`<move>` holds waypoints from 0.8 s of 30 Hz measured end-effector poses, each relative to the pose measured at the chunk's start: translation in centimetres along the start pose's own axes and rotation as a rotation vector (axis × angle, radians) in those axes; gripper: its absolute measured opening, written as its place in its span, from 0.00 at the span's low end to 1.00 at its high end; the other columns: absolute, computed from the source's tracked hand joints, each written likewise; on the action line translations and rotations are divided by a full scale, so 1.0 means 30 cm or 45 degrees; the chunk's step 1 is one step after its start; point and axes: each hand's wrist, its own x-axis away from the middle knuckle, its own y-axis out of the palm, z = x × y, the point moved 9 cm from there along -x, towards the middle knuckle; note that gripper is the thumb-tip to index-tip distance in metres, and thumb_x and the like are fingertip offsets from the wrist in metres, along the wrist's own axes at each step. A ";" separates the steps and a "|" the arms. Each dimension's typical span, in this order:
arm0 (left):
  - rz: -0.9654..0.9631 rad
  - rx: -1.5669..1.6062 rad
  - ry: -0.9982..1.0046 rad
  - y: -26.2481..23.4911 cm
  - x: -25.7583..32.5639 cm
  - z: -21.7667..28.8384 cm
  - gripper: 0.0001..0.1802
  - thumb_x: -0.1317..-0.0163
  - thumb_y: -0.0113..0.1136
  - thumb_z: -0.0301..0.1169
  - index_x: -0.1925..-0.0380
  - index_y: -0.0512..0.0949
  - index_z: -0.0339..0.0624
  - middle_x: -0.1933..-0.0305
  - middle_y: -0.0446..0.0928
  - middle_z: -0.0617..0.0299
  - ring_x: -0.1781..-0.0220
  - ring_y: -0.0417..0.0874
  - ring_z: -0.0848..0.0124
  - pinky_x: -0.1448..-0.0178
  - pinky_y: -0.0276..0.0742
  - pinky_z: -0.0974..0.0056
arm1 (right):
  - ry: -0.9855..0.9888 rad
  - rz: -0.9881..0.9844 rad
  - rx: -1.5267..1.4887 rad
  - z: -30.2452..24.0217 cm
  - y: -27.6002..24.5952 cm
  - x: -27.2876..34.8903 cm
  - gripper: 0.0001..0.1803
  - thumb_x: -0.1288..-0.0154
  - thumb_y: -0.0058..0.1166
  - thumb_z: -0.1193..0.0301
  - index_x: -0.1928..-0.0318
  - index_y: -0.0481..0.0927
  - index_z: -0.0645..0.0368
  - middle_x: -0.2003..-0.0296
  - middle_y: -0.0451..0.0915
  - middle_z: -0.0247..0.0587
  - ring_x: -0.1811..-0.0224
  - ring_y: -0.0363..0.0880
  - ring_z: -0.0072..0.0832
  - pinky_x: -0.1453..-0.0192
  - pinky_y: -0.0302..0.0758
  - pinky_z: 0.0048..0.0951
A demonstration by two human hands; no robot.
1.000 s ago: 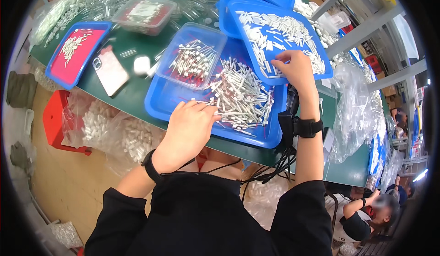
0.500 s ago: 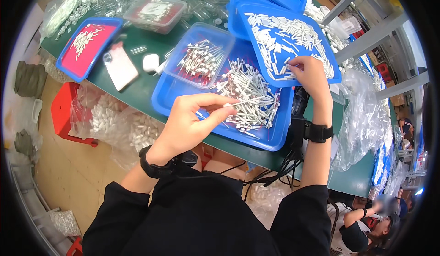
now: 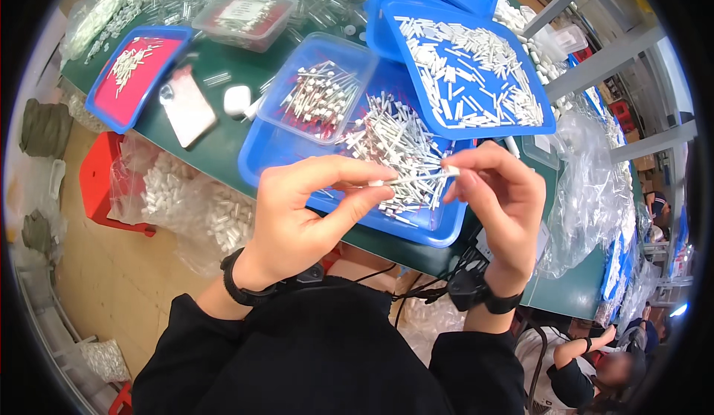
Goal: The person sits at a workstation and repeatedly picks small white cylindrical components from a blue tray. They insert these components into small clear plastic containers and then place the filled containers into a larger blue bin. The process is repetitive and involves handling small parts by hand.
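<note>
Green table (image 3: 569, 285) spans mid-frame. Blue tray (image 3: 260, 147) at centre; second blue tray (image 3: 476, 129), upper right. Heap of white sticks (image 3: 394, 129) in the first. Left hand (image 3: 294, 214), centre-left: pinched on a thin stick's left end. Right hand (image 3: 513, 199), centre-right: pinched on a small white piece at its right end. Thin stick (image 3: 416, 179): frame centre, above tray, long axis near-horizontal, right end slightly higher. White piece (image 3: 451, 170): can't tell if joined.
</note>
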 end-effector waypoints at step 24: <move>0.004 -0.337 0.164 0.008 0.002 0.025 0.08 0.42 0.66 0.26 0.62 0.86 0.47 0.68 0.86 0.66 0.67 0.86 0.71 0.59 0.70 0.68 | -0.112 0.178 0.108 0.006 -0.025 0.082 0.08 0.43 0.59 0.83 0.62 0.84 0.68 0.67 0.83 0.41 0.70 0.74 0.21 0.65 0.68 0.21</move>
